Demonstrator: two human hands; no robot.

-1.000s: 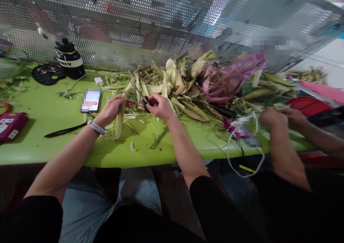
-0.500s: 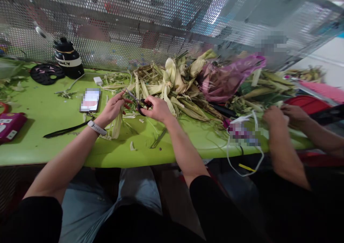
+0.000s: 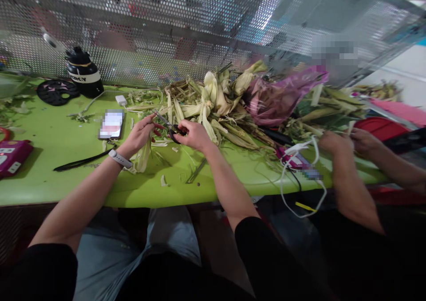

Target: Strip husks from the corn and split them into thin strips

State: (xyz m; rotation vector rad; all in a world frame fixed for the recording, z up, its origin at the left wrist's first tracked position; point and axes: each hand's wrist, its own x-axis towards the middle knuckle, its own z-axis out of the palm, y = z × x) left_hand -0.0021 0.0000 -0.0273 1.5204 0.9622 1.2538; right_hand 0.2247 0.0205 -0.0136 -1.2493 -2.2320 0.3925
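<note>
My right hand (image 3: pixel 193 135) is closed round the dark handles of a pair of scissors (image 3: pixel 165 120). Their blades point left toward the fingertips of my left hand (image 3: pixel 143 132). That hand is closed on a pale strip of corn husk (image 3: pixel 145 155) hanging below its fingers; the exact pinch is partly hidden. A white band sits on the left wrist. Right behind my hands lies a heap of dry corn husks (image 3: pixel 211 103), pale and brownish. Small husk scraps (image 3: pixel 163 181) lie on the green tabletop (image 3: pixel 186 197) in front.
Left of my hands lie a phone (image 3: pixel 111 124) with a black strap, a white charger (image 3: pixel 121 100) and a black bottle (image 3: pixel 85 73). A purple-pink bag (image 3: pixel 279 97) rests on the husks. A co-worker's hands (image 3: pixel 339 143) work at the right, near a white cable (image 3: pixel 282 194).
The scissors have closed slightly, while my hands stay in nearly the same place. At the right, the co-worker's hands have moved a little apart.
</note>
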